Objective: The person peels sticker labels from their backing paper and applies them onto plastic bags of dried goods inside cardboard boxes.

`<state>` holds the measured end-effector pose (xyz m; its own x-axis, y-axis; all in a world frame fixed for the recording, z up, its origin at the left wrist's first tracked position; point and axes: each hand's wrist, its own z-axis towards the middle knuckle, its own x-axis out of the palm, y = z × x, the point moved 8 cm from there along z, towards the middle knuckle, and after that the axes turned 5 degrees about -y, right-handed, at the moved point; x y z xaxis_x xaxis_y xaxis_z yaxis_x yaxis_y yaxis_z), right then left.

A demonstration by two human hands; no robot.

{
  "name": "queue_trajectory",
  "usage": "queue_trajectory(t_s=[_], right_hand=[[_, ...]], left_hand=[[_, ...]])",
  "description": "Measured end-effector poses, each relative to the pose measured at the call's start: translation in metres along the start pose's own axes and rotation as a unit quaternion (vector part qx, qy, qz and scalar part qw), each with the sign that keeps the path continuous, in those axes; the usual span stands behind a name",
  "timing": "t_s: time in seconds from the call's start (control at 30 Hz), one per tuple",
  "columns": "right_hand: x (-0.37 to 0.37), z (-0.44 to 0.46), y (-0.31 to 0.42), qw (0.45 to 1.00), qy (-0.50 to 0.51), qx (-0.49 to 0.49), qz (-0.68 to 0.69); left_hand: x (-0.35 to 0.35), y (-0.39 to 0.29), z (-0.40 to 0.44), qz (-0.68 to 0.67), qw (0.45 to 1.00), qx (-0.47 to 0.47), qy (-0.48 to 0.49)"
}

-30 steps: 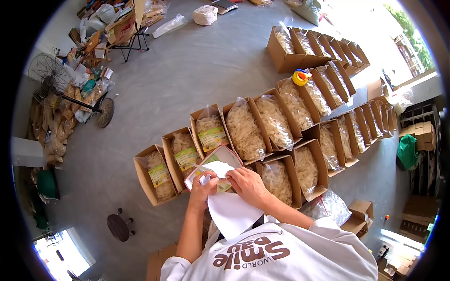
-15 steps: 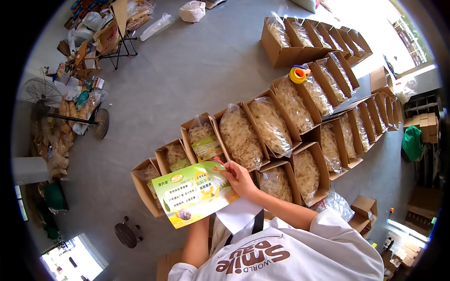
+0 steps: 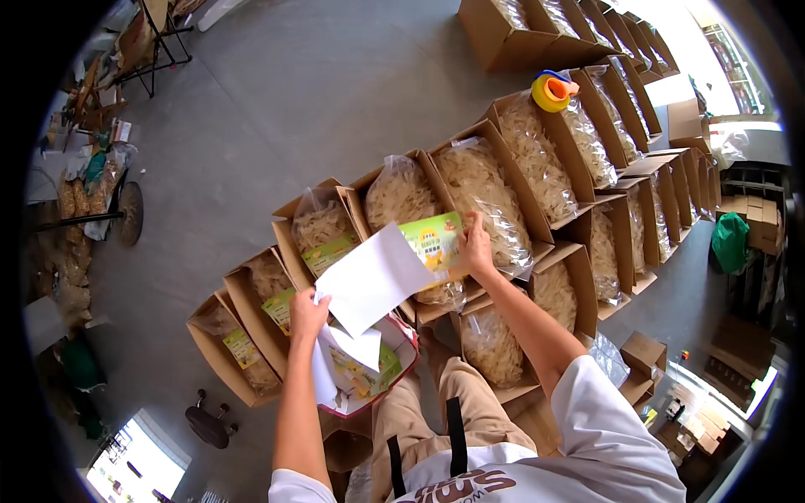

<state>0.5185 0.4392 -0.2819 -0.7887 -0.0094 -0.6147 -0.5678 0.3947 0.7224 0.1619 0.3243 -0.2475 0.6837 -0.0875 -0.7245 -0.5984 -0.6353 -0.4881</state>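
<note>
A green and yellow printed label [image 3: 438, 239] is pinched at its right edge by my right hand [image 3: 476, 249], above a bag in an open carton. White paper [image 3: 373, 277] covers its left part, spreading towards my left hand; whether it is backing being peeled cannot be told. My left hand [image 3: 307, 317] is closed on the edge of white paper, above a red-rimmed container [image 3: 406, 365]. Inside that container lie more printed labels [image 3: 387, 369] and loose white sheets [image 3: 354, 345]. The nearest carton [image 3: 281, 210] holds a clear bag of pale flakes with a green label on it.
Rows of open cartons [image 3: 501, 105] with clear bags run up to the right. A tape roll [image 3: 552, 90] sits on one carton. A round stool [image 3: 210, 426] stands at lower left, and a wheeled cart [image 3: 130, 214] with sacks at the left. Grey floor [image 3: 335, 92] lies beyond the cartons.
The printed label has moved right with my right hand, and white paper now shows across it. My left hand has come out from behind it, and the red-rimmed container has come into view.
</note>
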Motion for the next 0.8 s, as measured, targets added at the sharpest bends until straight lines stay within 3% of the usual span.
queue_trajectory(t_s=[0.1,0.17,0.3,0.37,0.43,0.47,0.5,0.57,0.67,0.8], right_hand=[[0.024,0.028,-0.008,0.997,0.038,-0.054,-0.035],[0.056,0.031,-0.010,0.909,0.064,-0.298,-0.284],[0.120,0.037,-0.067,0.791,0.087,-0.326,-0.511],[0.129,0.038,-0.073,0.790,0.072,-0.303,-0.529],[0.137,0.037,-0.102,0.830,0.307,-0.023,-0.464],[0.136,0.037,-0.101,0.887,0.254,-0.044,-0.382],[0.142,0.032,-0.110,0.886,0.258,-0.044,-0.383],[0.138,0.030,-0.104,0.912,0.135,-0.124,-0.368],[0.133,0.017,-0.104,0.910,0.057,-0.201,-0.358],[0.141,-0.001,-0.108,0.947,0.097,-0.213,-0.220]], left_hand=[[0.030,-0.025,0.037,0.054,0.998,0.034,-0.014],[0.050,-0.030,0.056,0.123,0.992,0.016,0.013],[0.089,-0.028,0.072,0.184,0.979,-0.009,0.085],[0.103,-0.027,0.072,0.221,0.970,-0.003,0.097],[0.111,-0.018,0.072,0.235,0.966,0.002,0.110],[0.112,-0.013,0.073,0.248,0.964,0.011,0.094],[0.110,-0.011,0.075,0.259,0.962,0.022,0.077],[0.105,0.000,0.076,0.256,0.964,0.000,0.078],[0.092,0.010,0.072,0.243,0.967,-0.027,0.077],[0.082,0.022,0.066,0.238,0.967,-0.021,0.088]])
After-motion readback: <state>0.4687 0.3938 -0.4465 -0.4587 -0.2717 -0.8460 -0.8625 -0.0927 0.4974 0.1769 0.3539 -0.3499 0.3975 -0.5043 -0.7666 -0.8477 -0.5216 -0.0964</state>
